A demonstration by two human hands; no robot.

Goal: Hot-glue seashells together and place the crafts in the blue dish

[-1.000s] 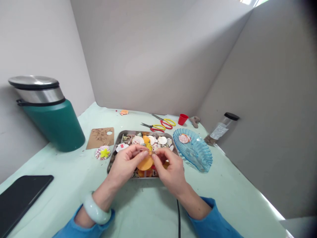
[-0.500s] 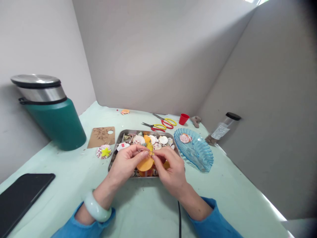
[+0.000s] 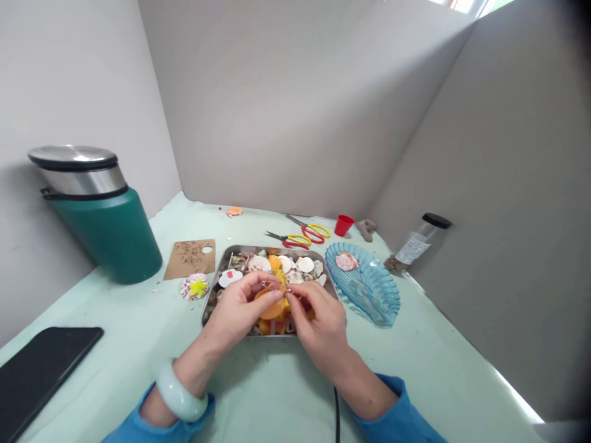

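Note:
My left hand (image 3: 242,304) and my right hand (image 3: 318,314) meet over a metal tray (image 3: 204,312) of shells, fingertips almost touching. Between my left thumb and fingers is a thin, wire-like piece (image 3: 265,283) with a looped end. Right thumb and forefinger pinch the other end of this small piece; its exact kind is too fine to make out. Just under my left thumb shows a round orange shell (image 3: 270,309); whether the hand grips it I cannot tell. White shells (image 3: 259,263) and a yellow piece (image 3: 280,276) lie in the tray beyond my fingers.
Left stand a green bottle (image 3: 111,231), a phone (image 3: 44,375), a brown card (image 3: 187,258) and a flower-topped shell disc (image 3: 194,287). Scissors (image 3: 295,240) and a red cup (image 3: 343,225) lie behind. Right are a blue dish (image 3: 369,295) and a clear jar (image 3: 418,243).
The view has tilted up slightly, so everything sits a little lower. My fingertips have shifted slightly around the thin piece, which both hands still pinch.

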